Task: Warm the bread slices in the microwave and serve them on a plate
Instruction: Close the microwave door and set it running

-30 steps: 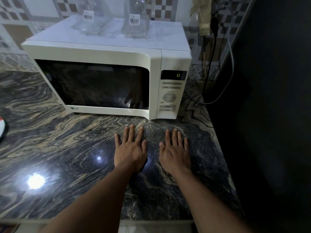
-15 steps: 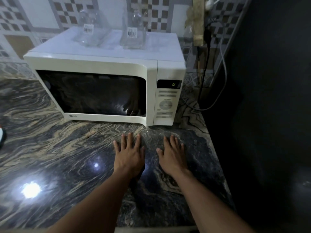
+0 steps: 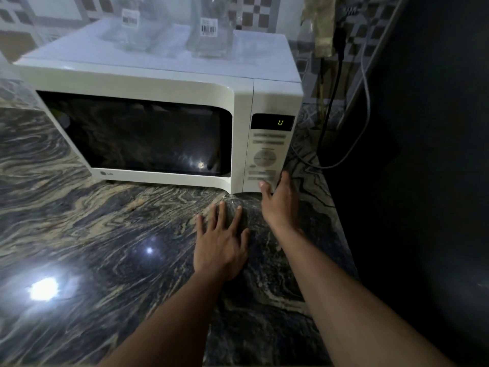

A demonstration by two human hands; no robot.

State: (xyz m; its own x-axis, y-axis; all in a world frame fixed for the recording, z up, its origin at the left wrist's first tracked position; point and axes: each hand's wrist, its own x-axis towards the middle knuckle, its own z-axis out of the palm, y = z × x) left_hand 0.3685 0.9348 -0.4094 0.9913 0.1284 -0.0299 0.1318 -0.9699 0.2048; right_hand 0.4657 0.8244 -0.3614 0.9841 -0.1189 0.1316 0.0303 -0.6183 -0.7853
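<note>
A white microwave (image 3: 169, 78) stands on the marbled stone counter (image 3: 79, 234), its dark door shut. Its control panel (image 3: 267, 152) is on the right, and the display shows a green digit. My right hand (image 3: 279, 200) is raised to the lower right corner of the panel, thumb by the bottom buttons, fingers around the side edge, holding nothing. My left hand (image 3: 221, 242) lies flat on the counter in front of the microwave, fingers spread. No bread and no plate are in view.
Two clear glass bottles (image 3: 209, 25) with barcode labels stand on top of the microwave. Cables (image 3: 330, 102) hang down to the right of it, beside a dark wall or cabinet (image 3: 423, 154). A tiled wall runs behind.
My right hand has lifted off the counter and reached forward to the panel's lower right corner. The left hand stays flat. The view has moved closer to the microwave.
</note>
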